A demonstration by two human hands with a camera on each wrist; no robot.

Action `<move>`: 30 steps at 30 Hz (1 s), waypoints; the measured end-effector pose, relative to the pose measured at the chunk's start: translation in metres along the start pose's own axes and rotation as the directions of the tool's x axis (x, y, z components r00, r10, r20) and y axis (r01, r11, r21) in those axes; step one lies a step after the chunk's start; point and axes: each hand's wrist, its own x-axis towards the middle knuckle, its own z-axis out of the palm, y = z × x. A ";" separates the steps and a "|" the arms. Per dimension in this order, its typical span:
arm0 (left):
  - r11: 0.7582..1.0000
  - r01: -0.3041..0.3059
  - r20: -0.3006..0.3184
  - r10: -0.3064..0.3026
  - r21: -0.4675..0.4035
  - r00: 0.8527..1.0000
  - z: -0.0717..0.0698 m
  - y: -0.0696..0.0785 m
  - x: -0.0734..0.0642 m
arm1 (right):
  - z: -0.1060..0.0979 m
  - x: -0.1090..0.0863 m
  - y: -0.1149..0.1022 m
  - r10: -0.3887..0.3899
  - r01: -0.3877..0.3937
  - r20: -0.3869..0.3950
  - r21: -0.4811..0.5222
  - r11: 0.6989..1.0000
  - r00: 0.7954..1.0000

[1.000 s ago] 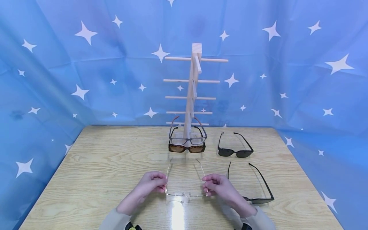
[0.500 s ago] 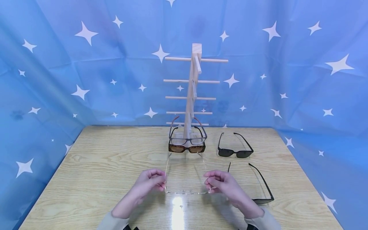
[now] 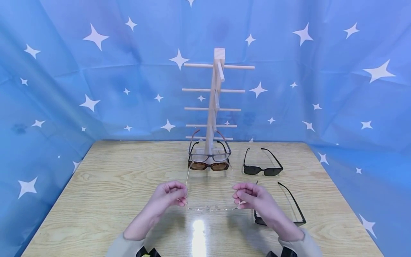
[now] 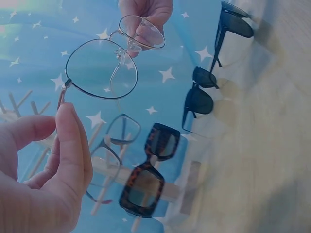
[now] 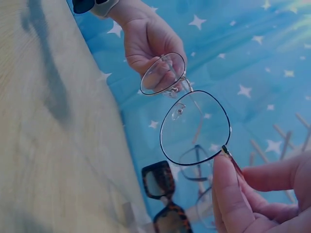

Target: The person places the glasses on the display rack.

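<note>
Well, the left hand [image 3: 165,200] and right hand [image 3: 258,200] pinch the wire glasses [image 4: 101,69]; uneven pulling (flimsy arms!) could bend them.

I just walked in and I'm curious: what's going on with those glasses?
A person holds thin-rimmed glasses above the table, left grip and right grip each pinching one side. Grey glasses and tortoiseshell sunglasses are low on the wooden rack. To the right, one black pair of sunglasses and a nearer black pair lie on the table.
</note>
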 end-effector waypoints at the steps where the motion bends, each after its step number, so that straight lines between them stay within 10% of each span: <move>1: 1.000 -0.002 -0.002 0.002 -0.003 1.000 0.001 0.002 0.000 | -0.001 0.001 -0.002 -0.003 0.003 0.001 -0.002 1.000 1.000; 30: 0.994 -0.044 -0.065 0.038 -0.096 0.997 0.000 0.060 0.045 | -0.030 0.054 -0.062 -0.041 0.041 0.028 -0.015 0.999 0.999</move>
